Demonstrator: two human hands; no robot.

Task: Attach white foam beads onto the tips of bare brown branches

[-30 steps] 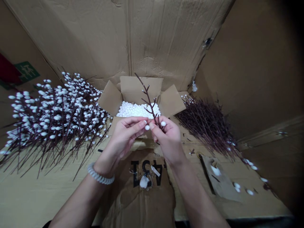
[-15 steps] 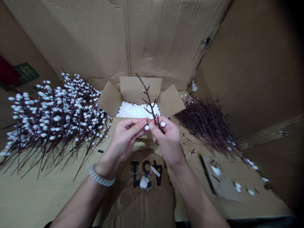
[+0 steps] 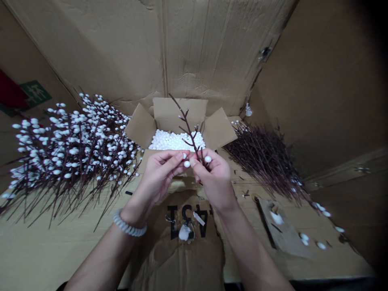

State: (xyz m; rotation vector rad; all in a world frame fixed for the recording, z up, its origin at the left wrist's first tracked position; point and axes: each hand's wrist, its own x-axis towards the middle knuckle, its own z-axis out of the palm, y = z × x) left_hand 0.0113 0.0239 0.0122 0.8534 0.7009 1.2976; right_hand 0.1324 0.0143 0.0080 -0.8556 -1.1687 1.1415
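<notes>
A brown artificial twig (image 3: 189,130) stands upright in my right hand (image 3: 214,174), pinched near its lower end by thumb and fingers. Two white berries sit low on it, one berry (image 3: 207,159) by my right fingers and another berry (image 3: 187,164) between the two hands. My left hand (image 3: 163,169) is closed, thumb against forefinger, on a small white berry (image 3: 184,155) beside the twig. Its upper side shoots carry no berries. Just behind the hands, an open cardboard box (image 3: 180,107) holds many loose white berries (image 3: 169,140).
Berried twigs (image 3: 72,141) are heaped on the left, bare brown twigs (image 3: 263,155) on the right. A cardboard scrap (image 3: 285,230) and loose white berries (image 3: 304,238) lie at right. Cardboard sheet (image 3: 188,262) with black print lies below my hands. Cardboard walls (image 3: 121,48) rise behind.
The twig's top has tilted slightly to the left. Both hands keep their grip and hardly move.
</notes>
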